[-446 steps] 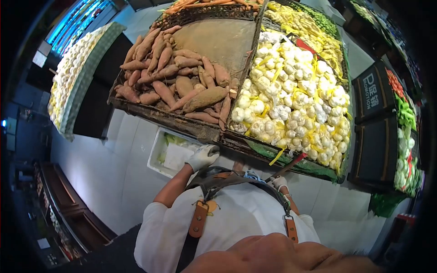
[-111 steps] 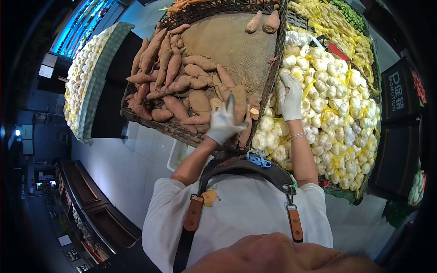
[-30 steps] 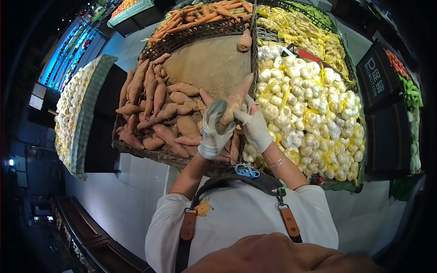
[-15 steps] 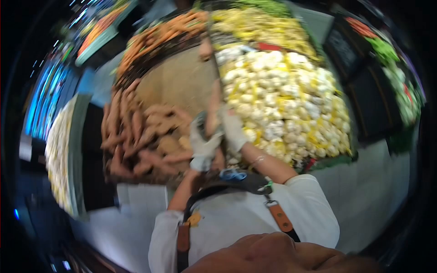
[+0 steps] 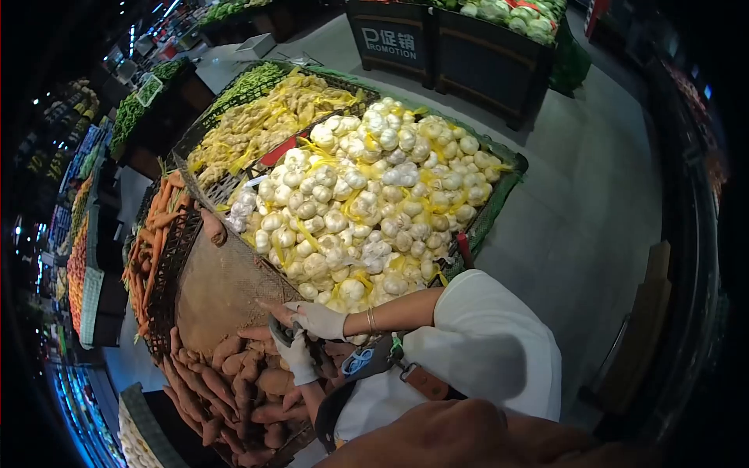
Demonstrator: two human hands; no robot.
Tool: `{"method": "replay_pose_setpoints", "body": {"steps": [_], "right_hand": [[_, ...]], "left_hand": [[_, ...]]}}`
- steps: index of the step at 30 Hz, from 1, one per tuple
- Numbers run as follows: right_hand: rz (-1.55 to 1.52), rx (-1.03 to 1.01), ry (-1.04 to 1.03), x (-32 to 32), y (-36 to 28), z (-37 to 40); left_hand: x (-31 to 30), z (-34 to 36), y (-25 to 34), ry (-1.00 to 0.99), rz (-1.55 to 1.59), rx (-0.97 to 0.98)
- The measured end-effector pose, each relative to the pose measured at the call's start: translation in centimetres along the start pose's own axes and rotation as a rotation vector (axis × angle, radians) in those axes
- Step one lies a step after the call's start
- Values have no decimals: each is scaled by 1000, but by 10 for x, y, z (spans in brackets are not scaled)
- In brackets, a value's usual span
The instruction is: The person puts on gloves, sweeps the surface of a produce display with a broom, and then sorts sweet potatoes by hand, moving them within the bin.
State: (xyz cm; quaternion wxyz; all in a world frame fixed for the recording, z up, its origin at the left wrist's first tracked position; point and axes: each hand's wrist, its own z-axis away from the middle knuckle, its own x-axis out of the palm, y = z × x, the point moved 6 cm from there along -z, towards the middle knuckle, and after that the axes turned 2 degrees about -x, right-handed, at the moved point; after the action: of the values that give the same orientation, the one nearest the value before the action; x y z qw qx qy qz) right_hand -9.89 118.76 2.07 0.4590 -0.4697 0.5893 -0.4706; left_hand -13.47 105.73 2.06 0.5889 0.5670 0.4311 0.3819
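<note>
Both my hands wear white gloves with dark grey palms and meet at the near edge of the sweet potato bin. My left hand (image 5: 296, 357) is curled, with its thumb raised, around a sweet potato (image 5: 275, 312). My right hand (image 5: 320, 318) lies over the same root with its fingers forward. Their grip partly hides it. Just below and left, a pile of loose sweet potatoes (image 5: 226, 382) fills the near part of the bin. Beyond it shows the bin's bare brown mat (image 5: 214, 285). One more sweet potato (image 5: 212, 226) lies at the mat's far corner.
Garlic bulbs (image 5: 351, 210) are heaped right of the divider, some in yellow netting. Ginger (image 5: 269, 117) lies behind them and carrots (image 5: 160, 234) to the left. A dark promotion stand (image 5: 390, 43) with greens stands across the grey floor (image 5: 577, 187). Blue scissors (image 5: 357, 361) hang at my apron.
My view has swung to the right, so the bins appear turned and shifted left. The sweet potato stays between my hands, now pointing left in view.
</note>
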Motion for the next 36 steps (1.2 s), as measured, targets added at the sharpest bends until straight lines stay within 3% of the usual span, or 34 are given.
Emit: {"method": "replay_pose_setpoints", "body": {"steps": [5,7,9,16,21,25,31,35,36], "right_hand": [[-7,-155,51,-5,-13,5],[-64,-21,-14,-16,-41,14],[-82,105,-116,-21,-49,15],[-44,-105,4,-11,-30,7],[10,-145,39,-2,-15,1],[1,-163,78,-9,-32,7],[23,-202,111,-7,-26,5],[-30,-66,-28,-4,-22,2],[4,-138,30,-7,-24,2]], "left_hand": [[-2,0,4,-95,-32,-113],[5,2,10,-99,-1,-109],[7,1,5,-46,3,-41],[2,1,-14,83,-7,-48],[5,-3,-11,115,-317,126],[10,1,-2,202,-503,127],[15,5,4,266,-409,114],[12,3,4,308,-403,153],[12,2,2,311,-409,152]]}}
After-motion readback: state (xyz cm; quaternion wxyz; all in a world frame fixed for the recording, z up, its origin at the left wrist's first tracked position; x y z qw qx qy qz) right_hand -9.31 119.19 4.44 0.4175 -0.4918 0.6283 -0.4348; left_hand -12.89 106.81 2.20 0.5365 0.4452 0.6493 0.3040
